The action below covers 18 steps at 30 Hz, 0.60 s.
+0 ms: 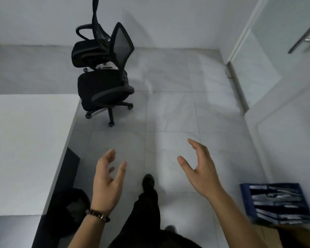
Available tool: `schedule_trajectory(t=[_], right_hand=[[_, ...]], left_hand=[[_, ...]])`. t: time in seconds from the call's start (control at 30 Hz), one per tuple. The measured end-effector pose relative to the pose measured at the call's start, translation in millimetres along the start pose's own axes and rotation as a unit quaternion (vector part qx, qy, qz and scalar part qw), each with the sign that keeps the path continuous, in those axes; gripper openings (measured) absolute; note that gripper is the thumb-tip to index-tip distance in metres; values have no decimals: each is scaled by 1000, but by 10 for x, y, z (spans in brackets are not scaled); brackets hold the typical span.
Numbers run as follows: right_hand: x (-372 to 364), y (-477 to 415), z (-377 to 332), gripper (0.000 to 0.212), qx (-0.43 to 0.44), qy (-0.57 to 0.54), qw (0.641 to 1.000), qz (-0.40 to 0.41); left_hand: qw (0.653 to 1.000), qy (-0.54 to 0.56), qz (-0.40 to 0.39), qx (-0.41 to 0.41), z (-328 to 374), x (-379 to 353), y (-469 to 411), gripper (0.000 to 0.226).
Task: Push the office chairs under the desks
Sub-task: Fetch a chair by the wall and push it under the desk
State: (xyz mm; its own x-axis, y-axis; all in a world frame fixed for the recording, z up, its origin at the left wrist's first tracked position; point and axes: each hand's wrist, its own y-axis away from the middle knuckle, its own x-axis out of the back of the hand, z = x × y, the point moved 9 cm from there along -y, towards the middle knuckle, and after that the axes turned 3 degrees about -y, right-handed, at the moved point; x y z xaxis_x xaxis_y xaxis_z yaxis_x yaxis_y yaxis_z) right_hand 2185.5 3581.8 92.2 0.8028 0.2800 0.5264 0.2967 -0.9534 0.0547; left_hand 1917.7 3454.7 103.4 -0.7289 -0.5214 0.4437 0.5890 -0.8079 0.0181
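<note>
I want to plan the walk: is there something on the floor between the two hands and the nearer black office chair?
Nothing visible. Only bare tile floor lies between the left hand, the right hand and the nearer chair. The blue crate stands off to the right.

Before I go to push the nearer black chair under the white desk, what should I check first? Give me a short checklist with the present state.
1. Both hands free: ok. The left hand and right hand are open and hold nothing.
2. Floor path to the nearer chair: ok, bare tiles.
3. Chair within reach: not ok, it stands ahead of the hands.
4. Chair faces the white desk: ok, backrest on the far side.
5. Space under the desk: cannot tell, hidden by the top.
6. Second chair apart from the first: cannot tell, they overlap.
</note>
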Motion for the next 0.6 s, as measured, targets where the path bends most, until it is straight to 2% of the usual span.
schedule_trajectory(t=[0.23, 0.47, 0.6], right_hand=[[-77, -2349, 72, 63, 13, 31, 999, -4], [311, -4447, -340, 62, 0, 21, 999, 31], [320, -5492, -205, 60, -16, -10, 999, 40]], left_hand=[[999, 14, -1, 29, -55, -855, -2152, 51], [999, 2, -40, -14, 811, -1305, -4490, 49], [999, -5, -48, -14, 947, -1603, -5528, 48]])
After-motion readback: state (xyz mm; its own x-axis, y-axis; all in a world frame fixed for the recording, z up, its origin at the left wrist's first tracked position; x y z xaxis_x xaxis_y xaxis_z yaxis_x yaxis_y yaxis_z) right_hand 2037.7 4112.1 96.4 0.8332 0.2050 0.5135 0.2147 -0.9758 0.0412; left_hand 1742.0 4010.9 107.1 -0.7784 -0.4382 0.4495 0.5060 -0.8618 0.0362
